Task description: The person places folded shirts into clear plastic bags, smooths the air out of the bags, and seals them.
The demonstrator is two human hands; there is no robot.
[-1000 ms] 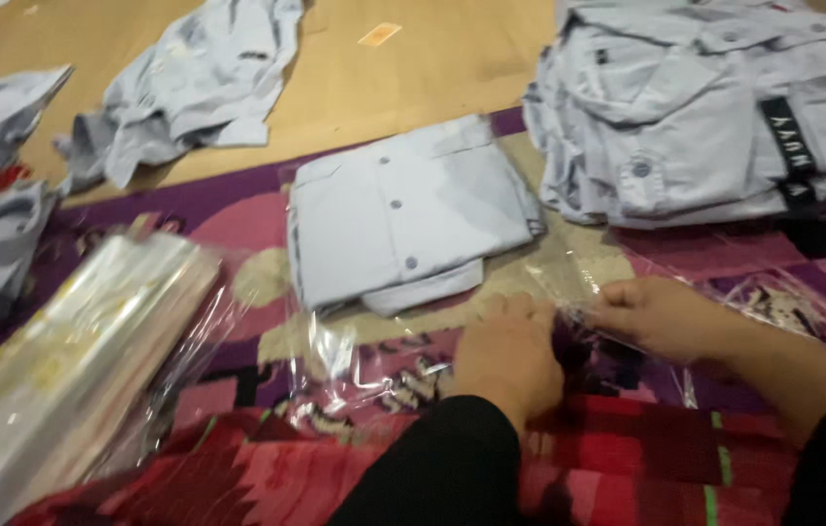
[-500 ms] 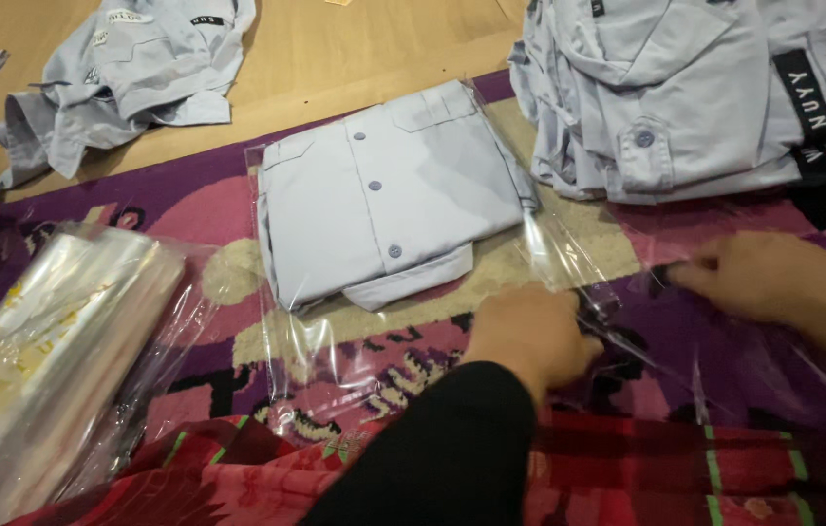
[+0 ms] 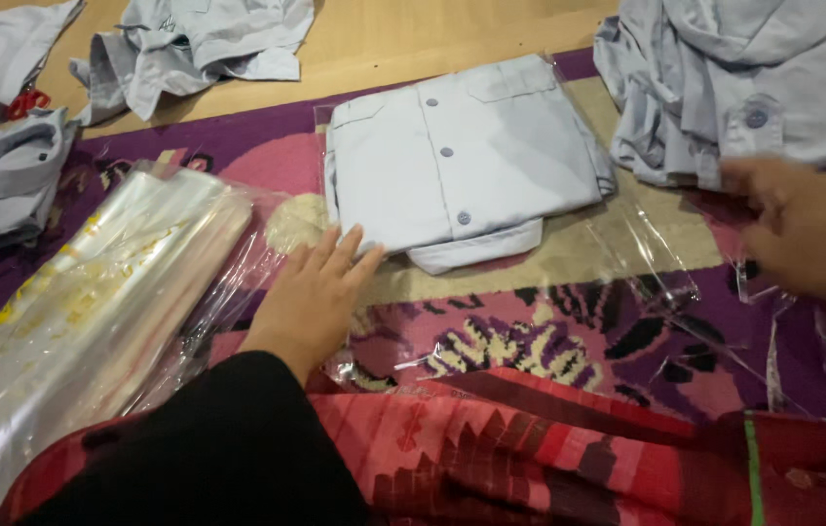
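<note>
Parting from the near edge of the clear bag (image 3: 647, 244), where both hands worked close together a second ago. Now presses the left hand (image 3: 311, 292) flat on the plastic, just beside the lower left corner of the folded shirt (image 3: 462, 156). Holds the fingers (image 3: 340, 255) straight and slightly spread, gripping nothing, with the tips at or almost at the shirt's edge.

Swings the right hand (image 3: 807, 234) out to the right, blurred by motion, near the pile of grey shirts (image 3: 754, 78). Cannot tell whether its fingers are closed on the bag's loose flap or merely passing over it.

Leaves the bag's open end slack and crumpled across the purple carpet (image 3: 530, 341). By the look of it, no longer works the mouth with two hands, only steadies the package with one.

Keeps the shirt inside the bag, buttons up, on the carpet's pale band. Places it between the stack of empty clear bags (image 3: 82, 321) on the left and the pile on the right.

Shows also loose shirts (image 3: 199, 39) on the wooden floor (image 3: 413, 39) beyond, and a red patterned cloth (image 3: 549, 458) across the lap beside a black sleeve (image 3: 208, 448).
</note>
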